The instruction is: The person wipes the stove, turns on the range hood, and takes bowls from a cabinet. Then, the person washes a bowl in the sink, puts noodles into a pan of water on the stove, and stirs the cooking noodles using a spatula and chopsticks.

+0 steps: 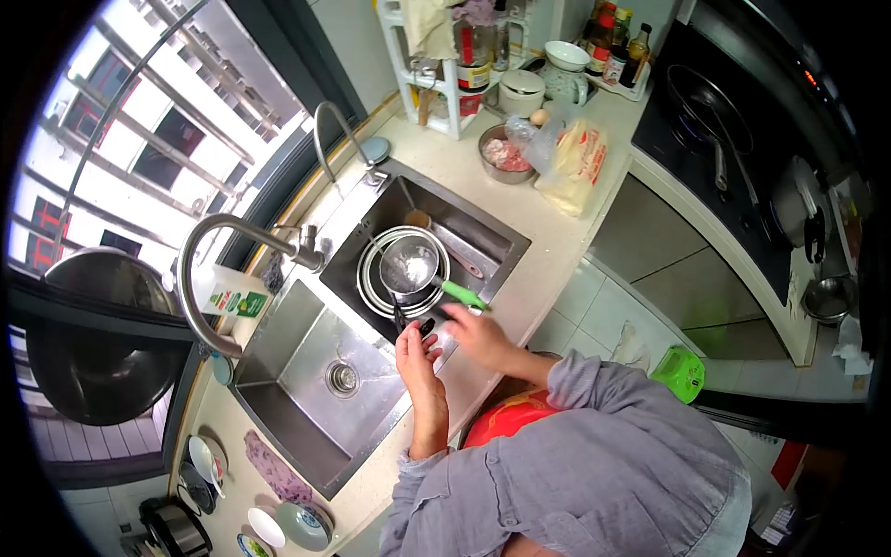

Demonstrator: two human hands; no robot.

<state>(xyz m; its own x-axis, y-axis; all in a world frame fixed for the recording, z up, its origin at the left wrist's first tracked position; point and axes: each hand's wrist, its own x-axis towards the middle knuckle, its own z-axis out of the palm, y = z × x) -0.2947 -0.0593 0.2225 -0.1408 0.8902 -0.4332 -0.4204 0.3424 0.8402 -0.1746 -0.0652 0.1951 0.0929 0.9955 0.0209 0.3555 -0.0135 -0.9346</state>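
My left hand (pixel 418 367) is closed around a slim black object (pixel 399 314), perhaps a utensil handle, over the divider between the two sink basins; its kind is not clear. Beside it, my right hand (pixel 481 339) has its fingers stretched toward the left hand, slightly blurred, with nothing visible in them. Just beyond the right hand is the green handle (pixel 464 295) of a strainer (pixel 408 264). The strainer rests in stacked white-rimmed bowls (pixel 366 288) in the right basin. A long-handled brush or spatula (pixel 459 252) lies behind them.
A curved faucet (pixel 200 232) arches over the left basin (pixel 311 371). On the counter are a metal bowl of meat (pixel 506 153) and a plastic bag (pixel 574 167). A pan (pixel 707 107) sits on the stove at right. Several bowls (pixel 303 526) stand at lower left.
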